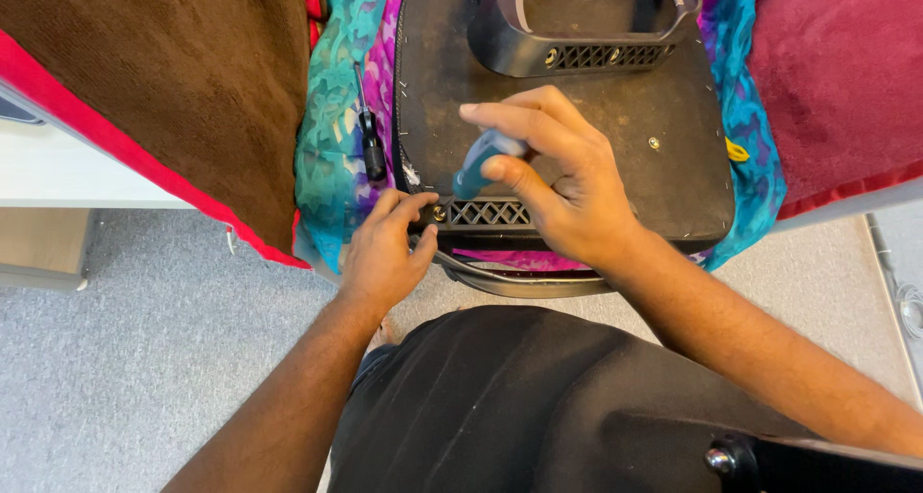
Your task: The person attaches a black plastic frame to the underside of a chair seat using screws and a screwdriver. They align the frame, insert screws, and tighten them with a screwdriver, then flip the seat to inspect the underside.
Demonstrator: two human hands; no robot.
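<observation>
Gripping a blue-handled screwdriver (484, 162) in the clenched right hand (558, 181), tip hidden behind the fingers, over the near edge of an upturned black chair seat base (663, 181). Pinching the near black lattice-vented armrest bracket (486, 212) at its left end with the left hand (383, 253), fingertips closed on the bracket beside a brass screw. Lying just left of the seat, on turquoise and magenta patterned cloth (332, 147): a second, black-handled screwdriver (371, 147). Resting at the far edge: another black lattice-vented bracket (586, 56). Hanging left: brown fabric (183, 80). Showing below: grey carpet floor (144, 358).
</observation>
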